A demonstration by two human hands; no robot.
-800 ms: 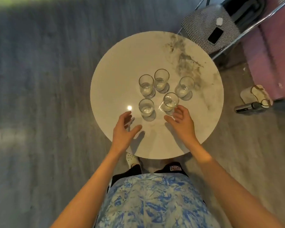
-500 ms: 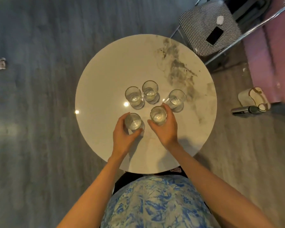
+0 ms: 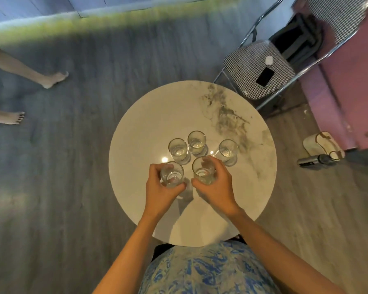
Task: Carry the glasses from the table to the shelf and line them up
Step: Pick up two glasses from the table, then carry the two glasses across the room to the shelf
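Both my hands are wrapped around a glass each, over the round table.

My left hand (image 3: 160, 188) is curled around the left front glass (image 3: 171, 174), fingers on its far side and thumb on the near side, and my right hand (image 3: 216, 183) is clamped on the right front glass (image 3: 203, 172) the same way. I cannot tell whether either glass is lifted clear of the marble table (image 3: 140, 145) or resting on it. Three more glasses stand upright beyond my hands: two just beside each other, the left one (image 3: 178, 150) and the middle one (image 3: 197, 142), and a third (image 3: 228, 151) off to the right, apart from them. A checked chair (image 3: 242, 66) stands past the table's far right edge with a phone (image 3: 265, 77) lying on its seat. Someone's bare feet (image 3: 51, 80) show on the grey floor (image 3: 72, 187) at far left.
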